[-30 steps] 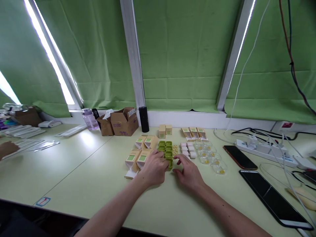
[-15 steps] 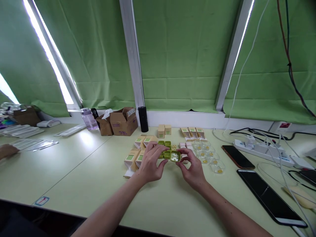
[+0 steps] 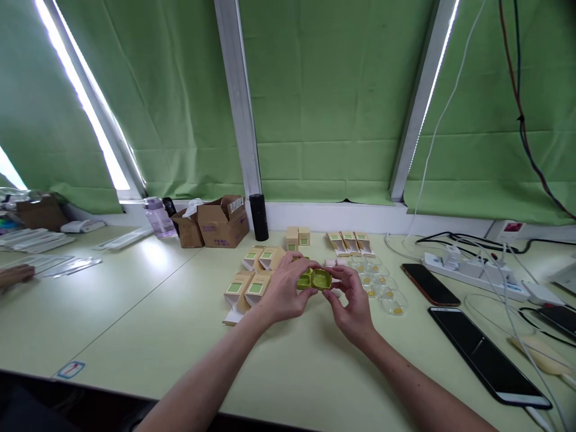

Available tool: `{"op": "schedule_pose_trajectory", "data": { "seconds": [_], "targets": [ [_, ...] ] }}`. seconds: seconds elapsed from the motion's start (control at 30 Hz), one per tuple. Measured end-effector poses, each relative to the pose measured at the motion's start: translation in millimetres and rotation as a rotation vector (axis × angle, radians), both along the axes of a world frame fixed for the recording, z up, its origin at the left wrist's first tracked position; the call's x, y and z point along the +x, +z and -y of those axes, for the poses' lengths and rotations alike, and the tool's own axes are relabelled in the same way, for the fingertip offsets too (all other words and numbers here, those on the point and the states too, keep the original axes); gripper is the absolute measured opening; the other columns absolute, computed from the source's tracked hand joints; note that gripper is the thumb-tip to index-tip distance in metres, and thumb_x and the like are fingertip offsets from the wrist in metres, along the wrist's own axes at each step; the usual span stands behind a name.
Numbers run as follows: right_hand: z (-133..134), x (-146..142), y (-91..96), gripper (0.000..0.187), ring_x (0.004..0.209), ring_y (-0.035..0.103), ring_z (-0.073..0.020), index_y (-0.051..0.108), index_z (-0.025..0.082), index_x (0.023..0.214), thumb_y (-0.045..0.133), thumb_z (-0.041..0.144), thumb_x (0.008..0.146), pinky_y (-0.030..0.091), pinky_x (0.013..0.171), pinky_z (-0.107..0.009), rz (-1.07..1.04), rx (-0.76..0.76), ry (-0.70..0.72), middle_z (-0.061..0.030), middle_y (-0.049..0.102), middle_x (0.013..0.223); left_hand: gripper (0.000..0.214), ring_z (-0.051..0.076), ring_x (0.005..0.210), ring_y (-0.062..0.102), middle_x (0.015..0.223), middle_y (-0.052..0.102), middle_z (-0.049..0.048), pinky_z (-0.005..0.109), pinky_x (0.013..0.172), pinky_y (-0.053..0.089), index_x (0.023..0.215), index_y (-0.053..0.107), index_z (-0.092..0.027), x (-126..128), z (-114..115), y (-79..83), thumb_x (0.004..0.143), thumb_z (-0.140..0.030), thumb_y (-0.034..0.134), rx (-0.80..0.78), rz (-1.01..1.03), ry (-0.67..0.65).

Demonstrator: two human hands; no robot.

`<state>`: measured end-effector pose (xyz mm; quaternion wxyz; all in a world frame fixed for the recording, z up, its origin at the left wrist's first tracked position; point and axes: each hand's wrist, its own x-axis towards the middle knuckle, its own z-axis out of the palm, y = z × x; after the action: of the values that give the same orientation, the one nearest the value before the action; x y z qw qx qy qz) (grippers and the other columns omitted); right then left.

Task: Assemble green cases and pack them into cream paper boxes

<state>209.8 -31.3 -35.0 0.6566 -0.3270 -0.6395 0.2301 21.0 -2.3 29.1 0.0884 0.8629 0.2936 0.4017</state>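
Note:
A small green square cup [image 3: 321, 279] is held just above the table between both my hands. Fingers and thumb of my left hand [image 3: 288, 289] close on its left side, and my right hand [image 3: 352, 303] pinches its right side. Other green cups [image 3: 304, 281] stand behind, partly hidden by my left hand. Left of my left hand are open kraft paper boxes [image 3: 256, 288] with green labels. Beyond my right hand sit pale pink blocks [image 3: 330, 263] and clear plastic domes [image 3: 380, 282] with yellow spots.
Two closed kraft boxes [image 3: 298, 236] and several open ones [image 3: 350, 243] stand at the back. Two phones [image 3: 488, 354] and a power strip [image 3: 472, 276] with cables are on the right. Cardboard boxes [image 3: 222, 223], a black cylinder [image 3: 258, 217] and another person's hand [image 3: 15, 276] are leftward.
The held green cup showed a white pattern before; now a plain green hollow faces me. My left fingers have moved right onto it and cover more of the cups behind.

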Motion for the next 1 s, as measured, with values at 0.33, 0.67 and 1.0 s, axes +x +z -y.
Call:
{"op": "schedule_pose_trajectory", "data": {
  "seconds": [0.33, 0.67, 1.0],
  "targets": [
    [3, 2, 0.5, 0.045, 0.106, 0.069, -0.0240, 0.053, 0.031, 0.140, 0.064, 0.022, 0.097, 0.064, 0.088, -0.043, 0.104, 0.030, -0.042, -0.0118, 0.061, 0.143, 0.031, 0.026, 0.107, 0.067, 0.112, 0.071, 0.0112, 0.042, 0.092, 0.058, 0.120, 0.071, -0.021, -3, -2, -32.7, 0.089, -0.025, 0.076, -0.130, 0.282, 0.004],
    [2, 3, -2.4, 0.048, 0.085, 0.068, -0.0182, 0.057, 0.031, 0.140, 0.063, 0.016, 0.095, 0.063, 0.084, -0.043, 0.180, 0.098, -0.089, -0.0125, 0.054, 0.145, 0.032, 0.023, 0.092, 0.076, 0.102, 0.078, 0.0096, 0.035, 0.087, 0.059, 0.112, 0.071, -0.018, 5, -1, -36.3, 0.087, -0.037, 0.079, -0.435, 0.500, -0.018],
    [5, 2, 0.3, 0.042, 0.079, 0.066, -0.0167, 0.065, 0.030, 0.132, 0.065, 0.017, 0.092, 0.062, 0.075, -0.037, 0.198, 0.024, -0.046, -0.0100, 0.063, 0.144, 0.052, 0.015, 0.057, 0.063, 0.063, 0.068, 0.0010, 0.023, 0.055, 0.044, 0.097, 0.069, -0.015, 7, -7, -44.2, 0.084, -0.065, 0.078, -0.615, 0.558, -0.001]
  ]
}}
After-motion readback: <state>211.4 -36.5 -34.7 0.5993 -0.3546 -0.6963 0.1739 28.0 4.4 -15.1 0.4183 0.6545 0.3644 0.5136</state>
